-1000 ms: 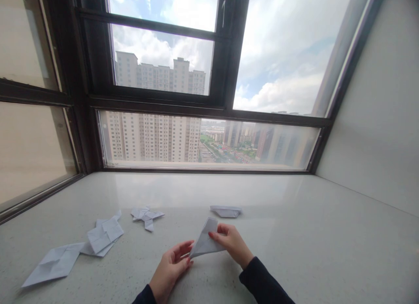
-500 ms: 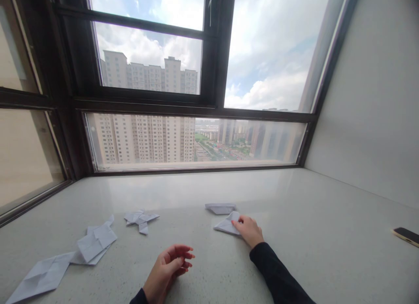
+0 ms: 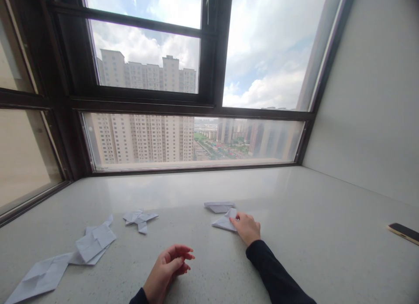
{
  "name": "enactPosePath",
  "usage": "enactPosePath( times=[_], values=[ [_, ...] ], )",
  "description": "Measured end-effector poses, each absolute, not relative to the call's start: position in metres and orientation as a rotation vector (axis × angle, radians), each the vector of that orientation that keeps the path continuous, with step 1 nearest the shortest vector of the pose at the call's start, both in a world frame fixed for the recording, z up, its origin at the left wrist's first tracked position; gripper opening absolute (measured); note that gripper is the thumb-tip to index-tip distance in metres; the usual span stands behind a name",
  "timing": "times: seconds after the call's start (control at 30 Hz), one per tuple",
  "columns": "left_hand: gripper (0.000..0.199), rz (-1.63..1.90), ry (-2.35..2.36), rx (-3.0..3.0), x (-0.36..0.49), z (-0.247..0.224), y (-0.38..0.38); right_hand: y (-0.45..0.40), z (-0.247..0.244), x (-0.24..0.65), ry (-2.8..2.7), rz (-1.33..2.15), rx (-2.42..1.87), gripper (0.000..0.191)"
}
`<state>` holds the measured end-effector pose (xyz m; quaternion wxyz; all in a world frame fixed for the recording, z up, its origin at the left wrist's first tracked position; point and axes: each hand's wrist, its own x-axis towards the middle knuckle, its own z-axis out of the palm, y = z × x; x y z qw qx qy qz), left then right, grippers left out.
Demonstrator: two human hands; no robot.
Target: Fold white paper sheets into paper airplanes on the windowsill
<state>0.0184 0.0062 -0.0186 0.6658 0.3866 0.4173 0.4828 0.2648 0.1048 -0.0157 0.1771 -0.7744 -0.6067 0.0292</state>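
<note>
The thumb and fingers of your right hand [image 3: 248,229] pinch the right end of a white, triangular folded paper [image 3: 223,223]; your left hand's [image 3: 168,265] fingers curl loosely, slightly apart. The triangle lies on the pale speckled sill [image 3: 209,280], just nearer you than a white, boat-shaped folded paper [image 3: 218,207].

The left hand [image 3: 168,265] has a decent gap straight ahead, between the cross-shaped folded paper [image 3: 140,218] and the triangular folded paper [image 3: 223,222] at the right hand [image 3: 248,228]. A folded paper strip [image 3: 218,207] sits behind that one. Overlapping folded papers [image 3: 94,244] clutter the left. Right of there, the sill's [image 3: 330,251] roomy.
</note>
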Motion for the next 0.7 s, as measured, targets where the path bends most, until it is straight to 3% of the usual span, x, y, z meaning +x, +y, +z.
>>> enactPosePath(
  times=[0.43,0.7],
  values=[
    [0.024,1.101,0.939,0.869,0.0208,-0.0166,0.0042,0.1043,-0.0182,0.26,-1.7,-0.091,-2.233,0.018],
    [0.025,1.063,0.951,0.879,0.0189,-0.0199,0.0067,0.1035,-0.0194,0.2566,-1.627,-0.214,-2.233,0.026]
  ],
)
